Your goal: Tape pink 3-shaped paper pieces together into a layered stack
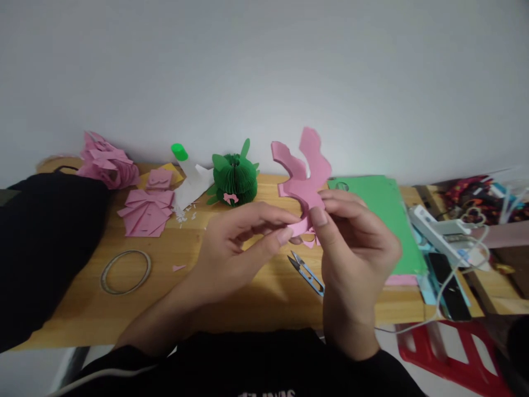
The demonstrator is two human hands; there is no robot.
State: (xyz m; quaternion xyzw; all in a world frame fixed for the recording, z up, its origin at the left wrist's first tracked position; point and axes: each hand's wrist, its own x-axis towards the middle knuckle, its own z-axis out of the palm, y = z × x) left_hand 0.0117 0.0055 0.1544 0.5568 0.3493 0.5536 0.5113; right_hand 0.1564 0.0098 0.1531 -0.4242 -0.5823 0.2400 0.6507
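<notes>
Both hands hold up one pink paper cutout (308, 176) with wavy, curving strips, above the middle of the table. My left hand (243, 248) pinches its lower strip between thumb and fingers. My right hand (355, 248) grips the cutout near its lower middle, the thumb lying on the front. Below the hands on the wood lie small blue thread snips (306, 273), blades pointing away to the left. Just behind them, some pink paper scraps (311, 241) are partly hidden by the fingers. A green folded-paper ball (235, 179) with leaves and a small pink bow stands behind my left hand.
Leftward are a glue stick (182, 160), pink folded papers (145, 212), a pink paper bundle (108, 162), a ring-shaped band (126, 272) and a black cloth item (49, 242). Rightward lie green paper sheets (397, 231), a power strip (438, 234), a phone (448, 286) and white cables.
</notes>
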